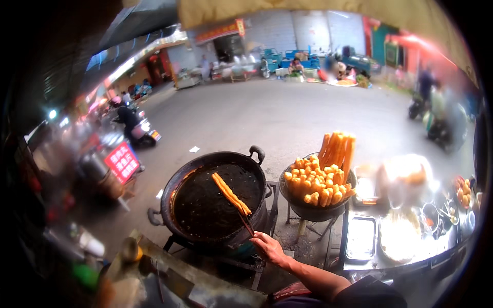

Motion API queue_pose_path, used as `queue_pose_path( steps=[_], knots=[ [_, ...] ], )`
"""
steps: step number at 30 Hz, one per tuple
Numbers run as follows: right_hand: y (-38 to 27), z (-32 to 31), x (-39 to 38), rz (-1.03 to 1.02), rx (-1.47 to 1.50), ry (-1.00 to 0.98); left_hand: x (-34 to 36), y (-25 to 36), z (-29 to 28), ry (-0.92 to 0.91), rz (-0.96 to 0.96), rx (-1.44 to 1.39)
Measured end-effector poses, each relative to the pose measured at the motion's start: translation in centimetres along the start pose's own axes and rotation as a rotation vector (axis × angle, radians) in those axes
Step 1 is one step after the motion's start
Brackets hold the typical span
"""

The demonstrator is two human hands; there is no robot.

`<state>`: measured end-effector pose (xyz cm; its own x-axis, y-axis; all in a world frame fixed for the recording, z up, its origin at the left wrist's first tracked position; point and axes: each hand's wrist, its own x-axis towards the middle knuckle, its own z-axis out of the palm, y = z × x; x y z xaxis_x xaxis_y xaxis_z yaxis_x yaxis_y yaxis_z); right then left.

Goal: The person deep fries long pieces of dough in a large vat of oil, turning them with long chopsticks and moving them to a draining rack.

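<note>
My right hand (268, 248) is closed around a pair of long dark chopsticks (247, 224), reaching in from the lower right. Their tips are at the near end of a golden fried dough stick (229, 193), which lies slanted over the dark oil (205, 208). Whether it floats or is slightly raised, I cannot tell. The oil fills a big black wok (168, 197) with loop handles. To the wok's right, a dark round container (321, 212) on a stand is heaped with fried dough sticks (313, 183), several standing tall at the back. My left hand is out of view.
A table at the right carries a shiny metal tray (350, 246), bowls and glare-blurred items. A worktop (205, 280) runs along the near left. Beyond lies the street (246, 113), with a scooter rider (129, 120), a red sign (122, 162) and stalls with people.
</note>
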<state>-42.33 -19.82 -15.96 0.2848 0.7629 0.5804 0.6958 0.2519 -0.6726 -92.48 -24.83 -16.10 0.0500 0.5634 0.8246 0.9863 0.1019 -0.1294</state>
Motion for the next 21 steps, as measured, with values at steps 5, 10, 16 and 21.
queue_pose_path(
  steps=[5, 10, 16, 21],
  knots=[
    [0.2, -0.3, -0.3, 0.119, 0.071, -0.038, 2.3, 2.3, 1.2, -0.003, 0.046, -0.143],
    [0.3, -0.6, -0.2, -0.101, -0.147, -0.011, 3.3, 3.3, 1.9, -0.025, 0.074, -0.216],
    [0.4, -0.6, -0.3, -0.135, -0.154, -0.013, 4.0, 3.8, 2.4, -0.030, 0.105, -0.258],
    [0.1, -0.5, -0.4, -0.023, -0.063, -0.084, 4.4, 4.5, 3.0, -0.038, 0.117, -0.290]
  ],
)
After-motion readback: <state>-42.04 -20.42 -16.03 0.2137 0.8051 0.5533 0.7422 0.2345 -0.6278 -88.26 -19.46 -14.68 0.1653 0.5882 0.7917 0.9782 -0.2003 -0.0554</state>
